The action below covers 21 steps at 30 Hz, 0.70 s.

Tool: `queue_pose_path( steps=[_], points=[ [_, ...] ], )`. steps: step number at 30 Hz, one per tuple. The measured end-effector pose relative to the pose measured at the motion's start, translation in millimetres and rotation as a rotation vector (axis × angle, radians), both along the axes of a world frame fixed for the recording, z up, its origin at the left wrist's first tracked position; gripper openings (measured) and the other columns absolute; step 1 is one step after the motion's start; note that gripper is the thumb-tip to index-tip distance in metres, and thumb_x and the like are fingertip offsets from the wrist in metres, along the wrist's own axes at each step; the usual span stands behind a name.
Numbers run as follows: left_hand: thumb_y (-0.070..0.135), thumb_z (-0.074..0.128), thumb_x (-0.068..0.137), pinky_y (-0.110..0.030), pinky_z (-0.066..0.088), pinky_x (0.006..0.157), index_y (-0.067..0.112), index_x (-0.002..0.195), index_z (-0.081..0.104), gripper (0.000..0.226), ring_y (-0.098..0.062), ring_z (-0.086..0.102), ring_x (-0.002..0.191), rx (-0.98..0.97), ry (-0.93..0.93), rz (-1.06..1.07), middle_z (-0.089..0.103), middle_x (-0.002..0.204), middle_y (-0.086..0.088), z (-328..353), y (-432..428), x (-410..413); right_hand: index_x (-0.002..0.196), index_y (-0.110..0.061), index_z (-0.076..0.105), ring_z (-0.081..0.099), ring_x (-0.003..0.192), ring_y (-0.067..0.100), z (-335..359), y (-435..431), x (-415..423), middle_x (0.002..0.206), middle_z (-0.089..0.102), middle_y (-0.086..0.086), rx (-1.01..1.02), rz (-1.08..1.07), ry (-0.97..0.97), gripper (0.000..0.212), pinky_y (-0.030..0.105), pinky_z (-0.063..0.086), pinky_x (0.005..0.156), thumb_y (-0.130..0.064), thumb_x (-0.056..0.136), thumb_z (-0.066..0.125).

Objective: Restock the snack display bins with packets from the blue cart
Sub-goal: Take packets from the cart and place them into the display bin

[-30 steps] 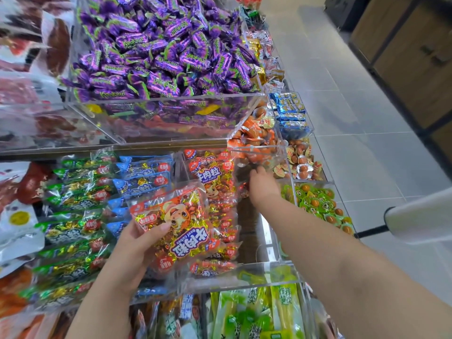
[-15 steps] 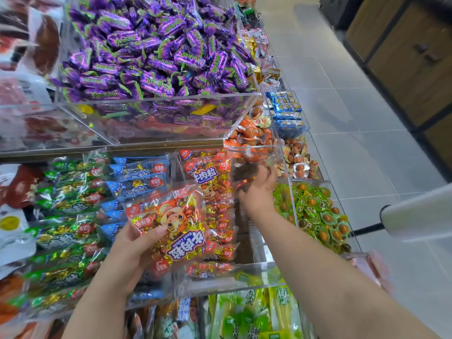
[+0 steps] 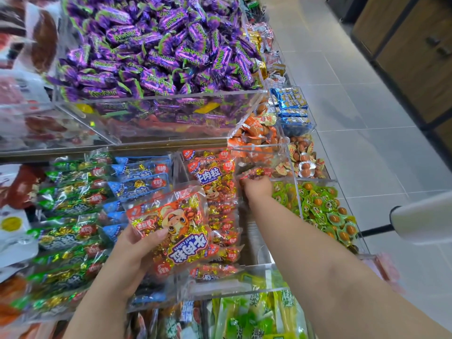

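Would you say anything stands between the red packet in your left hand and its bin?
Nothing visible does: the red packet in the left hand hangs over the open bin's left edge; the right hand grips a small packet at its far corner.

Right hand [image 3: 256, 189], one second earlier: fingers pointed down into the gap at the rear of the clear acrylic bin [image 3: 232, 280], beside the stacked red beef-cube packets [image 3: 215, 177], nothing visible in its grasp. Half a second earlier: fingers opened upward around a dark, blurred item. Now: fingers curled round a small red-and-gold foil packet [image 3: 253, 172], lifted to the height of the stack's top.
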<state>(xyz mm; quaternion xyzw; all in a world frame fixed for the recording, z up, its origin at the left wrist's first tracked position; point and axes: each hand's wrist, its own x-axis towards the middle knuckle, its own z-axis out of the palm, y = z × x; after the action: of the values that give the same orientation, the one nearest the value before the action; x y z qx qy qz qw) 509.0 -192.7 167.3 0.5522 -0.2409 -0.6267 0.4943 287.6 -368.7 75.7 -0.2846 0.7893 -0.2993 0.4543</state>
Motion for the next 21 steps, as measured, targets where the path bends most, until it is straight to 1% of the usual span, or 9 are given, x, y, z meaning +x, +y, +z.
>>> queue_pose_path(
  steps=[2,4,7,10,12,14,16,18,21],
  points=[
    [0.012,0.062,0.070,-0.034,0.059,0.059,0.016,0.113,0.058,0.043,-0.028,0.072,0.086,0.004,-0.005,0.002,0.074,0.099,-0.010,0,0,0,0.103,-0.007,0.053,0.063,0.087,0.030,6,-7,5,0.102,0.063,0.013,0.050,-0.070,-0.085,0.041,0.042,0.056,0.080,-0.025,0.072,0.075],
    [0.012,0.062,0.070,-0.034,0.059,0.059,0.016,0.112,0.058,0.042,-0.028,0.072,0.085,0.009,-0.010,0.004,0.074,0.099,-0.010,-1,0,0,0.110,-0.007,0.050,0.061,0.081,0.025,10,-9,9,0.097,0.063,0.010,0.063,-0.078,-0.142,0.044,0.036,0.055,0.073,-0.020,0.074,0.071],
    [0.016,0.071,0.068,-0.035,0.059,0.059,0.015,0.113,0.058,0.047,-0.028,0.072,0.086,0.015,0.007,0.005,0.073,0.101,-0.012,-1,0,1,0.087,-0.015,0.048,0.053,0.066,0.015,11,6,6,0.082,0.058,0.005,0.013,-0.025,-0.199,0.027,0.027,0.041,0.054,-0.019,0.076,0.072],
    [0.035,0.095,0.039,-0.035,0.059,0.060,0.014,0.115,0.058,0.087,-0.030,0.072,0.087,0.025,-0.017,-0.022,0.073,0.102,-0.012,1,-1,0,0.085,-0.021,0.042,0.056,0.084,0.020,4,29,-2,0.103,0.055,0.008,-0.124,-0.107,-0.145,0.038,0.029,0.044,0.068,-0.031,0.075,0.077],
    [0.021,0.089,0.054,-0.035,0.059,0.060,0.014,0.115,0.057,0.069,-0.029,0.072,0.087,0.024,-0.007,-0.020,0.073,0.102,-0.012,-1,-1,2,0.088,-0.019,0.041,0.056,0.090,0.023,0,31,-3,0.113,0.051,0.011,-0.140,-0.130,-0.076,0.044,0.030,0.045,0.074,-0.035,0.073,0.079],
    [0.012,0.069,0.069,-0.034,0.059,0.060,0.015,0.115,0.057,0.047,-0.028,0.072,0.086,0.014,0.016,-0.005,0.073,0.101,-0.011,-1,-1,2,0.096,-0.014,0.044,0.057,0.090,0.024,0,22,0,0.118,0.051,0.013,-0.076,-0.088,-0.036,0.049,0.033,0.047,0.076,-0.040,0.073,0.078],
    [0.011,0.062,0.071,-0.034,0.059,0.060,0.014,0.114,0.057,0.044,-0.028,0.072,0.087,0.016,0.017,-0.005,0.074,0.101,-0.011,-2,0,2,0.113,-0.008,0.044,0.059,0.100,0.029,2,10,4,0.124,0.051,0.016,-0.006,-0.096,-0.059,0.065,0.040,0.050,0.086,-0.045,0.072,0.078],
    [0.011,0.061,0.070,-0.033,0.058,0.059,0.014,0.114,0.057,0.044,-0.027,0.072,0.085,0.015,0.007,0.000,0.074,0.099,-0.011,-1,-1,1,0.133,-0.005,0.034,0.054,0.112,0.035,3,1,6,0.134,0.045,0.018,0.064,-0.119,-0.076,0.089,0.044,0.047,0.094,-0.049,0.070,0.078],
    [0.011,0.061,0.070,-0.033,0.058,0.059,0.015,0.114,0.057,0.043,-0.027,0.072,0.085,0.016,-0.011,0.006,0.074,0.100,-0.011,-3,0,1,0.143,-0.013,0.020,0.046,0.121,0.038,3,5,11,0.147,0.025,0.018,0.098,-0.145,-0.050,0.099,0.043,0.042,0.095,-0.052,0.071,0.075]
  ],
)
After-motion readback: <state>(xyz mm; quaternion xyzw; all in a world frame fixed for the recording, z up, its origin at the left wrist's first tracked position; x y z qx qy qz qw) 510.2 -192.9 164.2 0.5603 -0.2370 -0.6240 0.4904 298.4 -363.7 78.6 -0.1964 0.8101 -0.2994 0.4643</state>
